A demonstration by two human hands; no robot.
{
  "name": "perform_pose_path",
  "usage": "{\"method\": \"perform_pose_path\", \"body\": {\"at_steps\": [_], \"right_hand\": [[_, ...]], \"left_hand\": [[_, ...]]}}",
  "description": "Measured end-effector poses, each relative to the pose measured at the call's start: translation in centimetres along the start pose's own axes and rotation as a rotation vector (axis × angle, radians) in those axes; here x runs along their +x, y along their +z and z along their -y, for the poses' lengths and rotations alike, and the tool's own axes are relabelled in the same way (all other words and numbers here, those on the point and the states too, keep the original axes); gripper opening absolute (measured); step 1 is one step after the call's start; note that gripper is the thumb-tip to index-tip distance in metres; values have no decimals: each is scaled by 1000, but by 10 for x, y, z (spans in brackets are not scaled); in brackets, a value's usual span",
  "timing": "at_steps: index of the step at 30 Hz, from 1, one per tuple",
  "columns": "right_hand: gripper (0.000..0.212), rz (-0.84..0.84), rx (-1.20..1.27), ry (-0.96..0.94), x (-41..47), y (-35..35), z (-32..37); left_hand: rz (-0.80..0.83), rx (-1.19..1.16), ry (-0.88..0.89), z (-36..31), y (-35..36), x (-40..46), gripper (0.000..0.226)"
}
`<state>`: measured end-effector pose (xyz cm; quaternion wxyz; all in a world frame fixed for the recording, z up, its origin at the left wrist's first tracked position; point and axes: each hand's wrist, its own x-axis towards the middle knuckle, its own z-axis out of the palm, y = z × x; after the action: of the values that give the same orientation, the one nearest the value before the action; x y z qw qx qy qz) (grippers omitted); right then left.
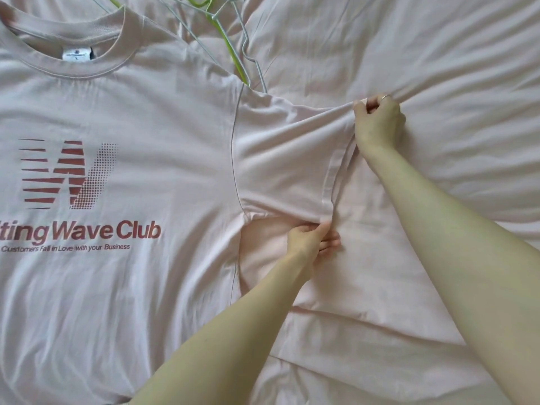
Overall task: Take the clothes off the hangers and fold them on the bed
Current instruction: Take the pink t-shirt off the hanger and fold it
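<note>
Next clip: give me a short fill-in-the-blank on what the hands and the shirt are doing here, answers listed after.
1. The T-shirt lies on the bed with its printed side facing ____.
2. Both hands pinch the hem of one ____ of the shirt.
3. The right hand holds the hem's far end; the left hand holds the end nearer the ____.
4. Near the top edge lie wire hangers, one grey and one ____.

Answers: up; sleeve; armpit; green

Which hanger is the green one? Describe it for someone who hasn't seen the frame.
Start at the pink T-shirt spread on the bed, then look past its shoulder toward the top edge. The green hanger lies among grey wire hangers; only it is lime green.
</note>
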<state>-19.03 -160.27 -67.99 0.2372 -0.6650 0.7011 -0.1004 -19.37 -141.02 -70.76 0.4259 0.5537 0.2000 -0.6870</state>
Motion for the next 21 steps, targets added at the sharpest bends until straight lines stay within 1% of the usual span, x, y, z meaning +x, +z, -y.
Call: {"method": "perform_pose_path", "body": {"at_steps": [3,6,9,12,14,16,18,20,21], "right_hand": [[28,33,25,-14,-9,-3,-4],[32,58,110,13,-26,-5,-13],[36,116,177,90,-71,-5,-33],[27,199,268,186,-134,0,-52],[17,256,308,234,-178,2,-59],[7,317,332,266,-222,4,-62],[6,399,330,269,-264,9,-61],[5,479,288,217,-303,17,-60],[10,498,226,167,-324,21,-61]], "left_hand": [[38,192,4,3,-6,-10,4],[48,444,102,6,-19,-23,13],[43,865,344,5,-45,-47,14],[3,1104,576,3,-78,-72,23],[-59,1203,723,1,-102,-86,26],[-110,1279,806,1,-128,-96,25],[-172,1355,828,4,-156,-102,25],[-211,1414,855,13,-182,-111,26],[-223,1444,887,20,-197,-118,25]]}}
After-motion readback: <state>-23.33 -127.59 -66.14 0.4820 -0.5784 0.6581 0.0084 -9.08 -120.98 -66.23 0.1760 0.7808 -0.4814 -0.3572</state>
